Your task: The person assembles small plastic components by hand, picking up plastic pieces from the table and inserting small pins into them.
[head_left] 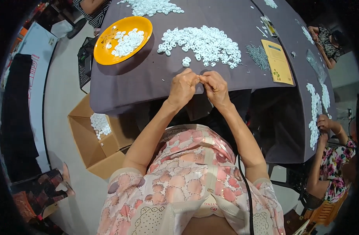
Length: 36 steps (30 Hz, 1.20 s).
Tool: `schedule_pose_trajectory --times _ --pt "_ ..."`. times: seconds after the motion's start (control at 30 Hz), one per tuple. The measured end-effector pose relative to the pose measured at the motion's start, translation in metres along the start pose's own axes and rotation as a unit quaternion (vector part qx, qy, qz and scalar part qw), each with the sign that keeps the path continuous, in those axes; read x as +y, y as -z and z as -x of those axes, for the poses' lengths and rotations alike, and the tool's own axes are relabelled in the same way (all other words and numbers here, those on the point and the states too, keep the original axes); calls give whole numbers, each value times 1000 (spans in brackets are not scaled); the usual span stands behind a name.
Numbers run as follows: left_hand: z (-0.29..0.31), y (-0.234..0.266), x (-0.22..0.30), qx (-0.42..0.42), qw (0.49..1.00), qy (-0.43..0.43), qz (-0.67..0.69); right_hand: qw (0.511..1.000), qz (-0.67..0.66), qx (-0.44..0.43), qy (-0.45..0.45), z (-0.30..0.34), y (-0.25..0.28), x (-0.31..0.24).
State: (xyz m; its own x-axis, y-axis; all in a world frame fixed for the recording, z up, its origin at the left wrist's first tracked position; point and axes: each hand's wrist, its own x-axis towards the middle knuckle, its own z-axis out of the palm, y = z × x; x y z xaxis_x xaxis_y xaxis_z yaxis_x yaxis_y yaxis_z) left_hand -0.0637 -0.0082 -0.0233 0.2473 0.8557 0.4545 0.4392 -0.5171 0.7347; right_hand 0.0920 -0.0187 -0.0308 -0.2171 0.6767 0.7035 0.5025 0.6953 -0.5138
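Observation:
My left hand (183,87) and my right hand (215,88) meet at the near edge of the table, fingertips pinched together. What they grip between them is too small and covered to make out. Just beyond my left hand lie a few small white plastic pieces with holes (186,62). Behind these spreads a large pile of the same white pieces (205,42). To the left, an orange plate (104,56) carries more of them. A heap of thin grey nail-like pins (258,57) lies to the right of the pile.
A yellow booklet (277,62) lies beside the pins on the grey tablecloth (148,84). Below the table's left corner stands an open cardboard box (103,166) holding white pieces. At the right, another person's hands (324,124) work by more white pieces. A cable (248,188) hangs along my right side.

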Motion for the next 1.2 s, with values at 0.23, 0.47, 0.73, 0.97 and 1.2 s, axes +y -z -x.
schedule_pose_trajectory --times 0.23,0.47,0.73,0.97,1.2 --pt "0 0 4 -7 999 -16 -45 1000 0 -8 3 0 0 2" --pt "3 3 2 9 999 1 -32 1000 8 10 -3 -3 -2 -3" --pt "1 2 7 7 1000 2 -5 999 36 4 -9 0 3 -8" --pt "2 4 7 -2 999 5 -34 999 46 6 0 -1 6 -13" --pt "0 1 7 29 998 -47 -20 999 31 1 -12 -3 12 -14"
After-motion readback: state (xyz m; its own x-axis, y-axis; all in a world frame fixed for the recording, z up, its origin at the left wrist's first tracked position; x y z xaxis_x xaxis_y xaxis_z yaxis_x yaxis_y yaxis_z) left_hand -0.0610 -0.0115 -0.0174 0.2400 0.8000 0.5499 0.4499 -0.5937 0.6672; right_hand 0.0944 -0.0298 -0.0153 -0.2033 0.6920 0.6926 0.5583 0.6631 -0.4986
